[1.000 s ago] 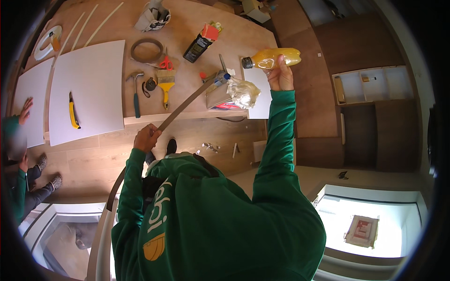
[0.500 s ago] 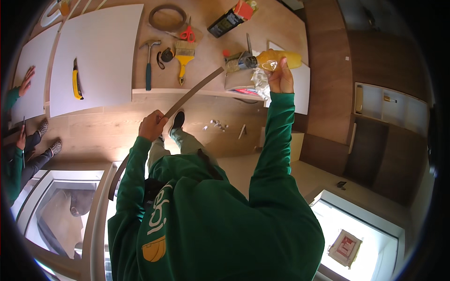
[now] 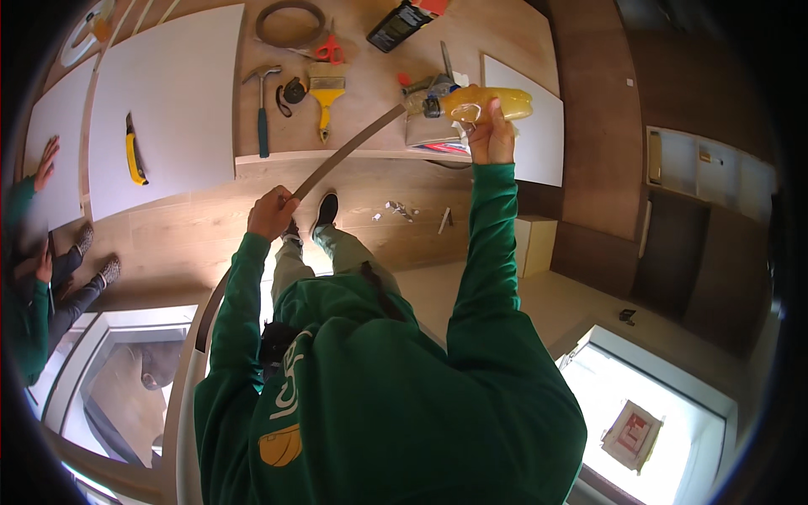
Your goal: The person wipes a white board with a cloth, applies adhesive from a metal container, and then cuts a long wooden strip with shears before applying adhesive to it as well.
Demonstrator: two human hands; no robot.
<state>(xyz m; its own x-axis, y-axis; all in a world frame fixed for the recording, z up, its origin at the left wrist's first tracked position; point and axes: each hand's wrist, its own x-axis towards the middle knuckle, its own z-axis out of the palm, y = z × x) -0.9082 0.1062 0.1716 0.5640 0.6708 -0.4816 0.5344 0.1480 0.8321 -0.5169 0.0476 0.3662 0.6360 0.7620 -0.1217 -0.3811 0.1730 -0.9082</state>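
Note:
My left hand (image 3: 272,212) grips a long thin brown strip (image 3: 349,147) that curves from beside my left side up to the workbench. My right hand (image 3: 488,126) is stretched out and holds a yellow squeeze bottle (image 3: 492,103) on its side. The bottle's dark nozzle end lies next to the strip's far end, above a clear bag and a flat packet (image 3: 433,135) on the bench. My green sleeves and hood fill the lower middle of the view.
On the wooden bench (image 3: 370,80) lie a hammer (image 3: 261,109), a yellow brush (image 3: 325,93), red scissors (image 3: 330,50), a coiled strip (image 3: 290,18), a black can (image 3: 397,25) and white panels (image 3: 168,101) with a yellow knife (image 3: 135,153). Another person (image 3: 34,278) crouches at the left.
The bench and tools have slid lower and closer in the view. Both hands keep their hold; the bottle's nozzle stays by the strip's far end.

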